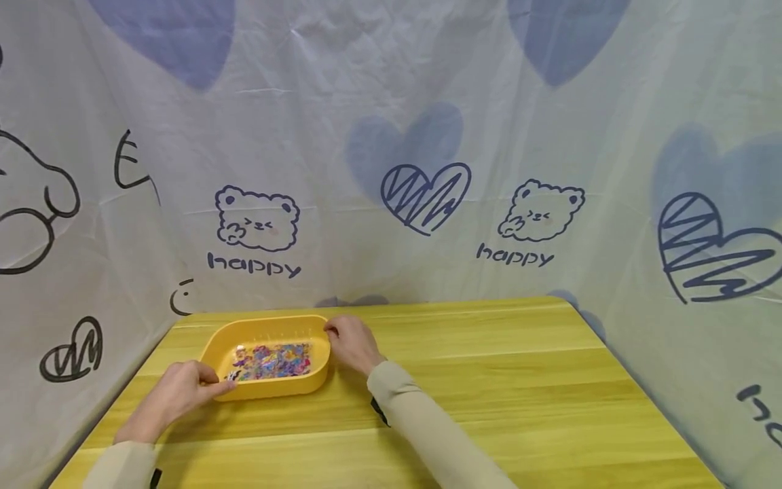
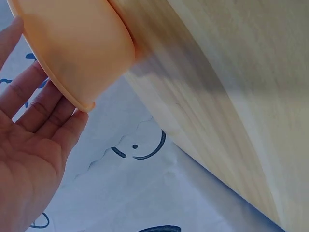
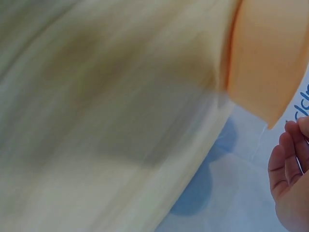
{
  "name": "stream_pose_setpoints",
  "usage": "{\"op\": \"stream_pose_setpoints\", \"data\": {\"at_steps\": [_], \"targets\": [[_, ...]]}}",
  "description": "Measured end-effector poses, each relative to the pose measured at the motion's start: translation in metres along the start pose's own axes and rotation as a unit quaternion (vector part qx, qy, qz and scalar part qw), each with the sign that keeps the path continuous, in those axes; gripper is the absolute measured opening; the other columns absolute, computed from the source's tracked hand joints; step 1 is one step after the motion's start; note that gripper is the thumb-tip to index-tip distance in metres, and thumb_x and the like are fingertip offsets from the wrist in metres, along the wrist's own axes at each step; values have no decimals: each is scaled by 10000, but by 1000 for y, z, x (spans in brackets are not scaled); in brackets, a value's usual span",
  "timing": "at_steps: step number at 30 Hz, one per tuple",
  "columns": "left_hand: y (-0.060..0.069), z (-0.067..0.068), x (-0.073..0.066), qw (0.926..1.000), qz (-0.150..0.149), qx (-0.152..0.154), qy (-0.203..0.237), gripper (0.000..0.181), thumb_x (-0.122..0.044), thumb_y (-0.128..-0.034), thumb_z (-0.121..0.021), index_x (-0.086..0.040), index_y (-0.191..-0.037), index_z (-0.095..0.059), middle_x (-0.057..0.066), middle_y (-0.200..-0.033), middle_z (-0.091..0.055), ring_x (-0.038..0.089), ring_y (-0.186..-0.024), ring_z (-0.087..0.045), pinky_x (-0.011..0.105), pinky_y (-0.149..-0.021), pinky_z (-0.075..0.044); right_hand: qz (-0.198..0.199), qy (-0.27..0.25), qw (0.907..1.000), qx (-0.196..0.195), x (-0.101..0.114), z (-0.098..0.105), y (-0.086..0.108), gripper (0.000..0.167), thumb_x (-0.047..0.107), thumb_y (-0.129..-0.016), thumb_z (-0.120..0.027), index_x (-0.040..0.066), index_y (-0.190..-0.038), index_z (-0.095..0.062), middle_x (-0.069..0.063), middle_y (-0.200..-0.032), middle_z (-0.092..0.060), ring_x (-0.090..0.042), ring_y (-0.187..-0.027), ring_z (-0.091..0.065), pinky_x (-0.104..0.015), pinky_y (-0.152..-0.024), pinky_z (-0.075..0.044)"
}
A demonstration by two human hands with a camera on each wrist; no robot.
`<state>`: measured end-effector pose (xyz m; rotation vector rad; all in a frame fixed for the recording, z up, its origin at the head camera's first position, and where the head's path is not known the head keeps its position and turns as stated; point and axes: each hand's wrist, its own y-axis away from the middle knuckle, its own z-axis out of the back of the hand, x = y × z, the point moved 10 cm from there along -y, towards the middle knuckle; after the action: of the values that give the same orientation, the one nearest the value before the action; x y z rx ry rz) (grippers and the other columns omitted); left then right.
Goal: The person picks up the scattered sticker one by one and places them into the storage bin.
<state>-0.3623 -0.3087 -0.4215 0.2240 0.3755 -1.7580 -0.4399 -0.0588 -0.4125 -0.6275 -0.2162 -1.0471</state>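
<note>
A yellow plastic basket [image 1: 269,390] with rounded corners sits on the left part of the table. Many small multicoloured pieces [image 1: 275,361] cover its bottom; their kind is too small to tell. At the basket's left front corner, my left hand [image 1: 171,397] pinches the rim, thumb over the edge and fingers outside. My right hand [image 1: 354,343] grips the rim at the right end. In the left wrist view the fingers [image 2: 43,108] lie along the outer rim. The right wrist view shows the right hand [image 3: 294,169] partly cut off beside the basket's wall [image 3: 265,53].
The yellow wood-grain table [image 1: 489,394] reaches back to a white cloth [image 1: 342,258] printed with hearts, bears and "happy". Cloth also hangs along the left and right sides of the table.
</note>
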Motion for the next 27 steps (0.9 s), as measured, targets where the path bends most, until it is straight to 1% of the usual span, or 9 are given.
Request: {"op": "stream_pose_setpoints", "data": {"at_steps": [3,5,10,13,15,18,22,24,27], "targets": [[1,1,-3,9999,9,-62,-88,492,-531,-841,-711,-170,-551,-543,-100,-518,-373,74,-526,-304,228,-512,-269,76,88,9999,-26,-6,2,5,193,145,-984,-582,121,-1068,-754,3,-1031,-742,-134,-937,-679,-263,-812,-536],[1,0,-4,9999,102,-48,-107,532,-557,-855,-683,-174,-535,-496,-92,-505,-315,78,-513,-287,232,-510,-258,121,122,9998,-41,-11,3,9,195,140,-981,-581,115,-1065,-756,-1,-1026,-743,-138,-933,-682,-266,-808,-538],[3,-3,-4,9994,301,-4,-183,561,-579,-934,-560,-159,-565,-515,-67,-519,-356,119,-522,-355,269,-527,-289,211,292,9993,-31,-22,8,19,196,134,-982,-573,127,-1056,-754,3,-1037,-741,-144,-946,-685,-276,-814,-541],[1,-4,-6,9987,423,-119,-274,572,-581,-951,-528,-166,-563,-465,-57,-520,-344,130,-510,-355,279,-523,-285,190,339,9992,23,-31,14,25,197,143,-988,-566,141,-1054,-751,5,-1040,-738,-151,-957,-683,-288,-823,-541],[-1,-4,-9,9980,521,-208,-301,558,-583,-951,-526,-158,-591,-499,-44,-532,-367,139,-525,-366,288,-529,-287,154,315,9994,49,-37,19,30,196,146,-990,-564,143,-1049,-750,4,-1036,-737,-158,-956,-683,-300,-823,-543],[-6,-4,-19,9973,563,-368,-302,533,-579,-949,-534,-120,-694,-627,-9,-586,-476,159,-569,-410,315,-546,-328,65,161,9998,19,-50,29,40,188,134,-984,-569,140,-1031,-751,-5,-1016,-740,-170,-934,-687,-323,-808,-548],[-13,-3,-39,9957,359,-797,-292,495,-505,-951,-583,-35,-955,-738,124,-838,-691,266,-721,-604,448,-665,-495,-110,-4,9999,-98,-73,45,54,178,124,-976,-578,134,-1021,-750,-18,-997,-743,-180,-902,-692,-345,-781,-553],[-17,-4,-50,9942,226,-1002,-313,531,-503,-952,-584,-1,-1050,-727,192,-982,-712,341,-846,-654,516,-767,-515,-204,-3,9997,-147,-86,53,61,175,127,-975,-582,130,-1025,-749,-27,-996,-743,-185,-893,-693,-351,-770,-555],[-23,-9,-66,9929,70,-1147,-301,565,-501,-956,-578,21,-1136,-695,236,-1083,-693,412,-984,-642,561,-846,-497,-402,6,9990,-207,-104,64,71,170,131,-972,-587,130,-1027,-748,-33,-993,-742,-186,-874,-692,-362,-761,-555]]}}
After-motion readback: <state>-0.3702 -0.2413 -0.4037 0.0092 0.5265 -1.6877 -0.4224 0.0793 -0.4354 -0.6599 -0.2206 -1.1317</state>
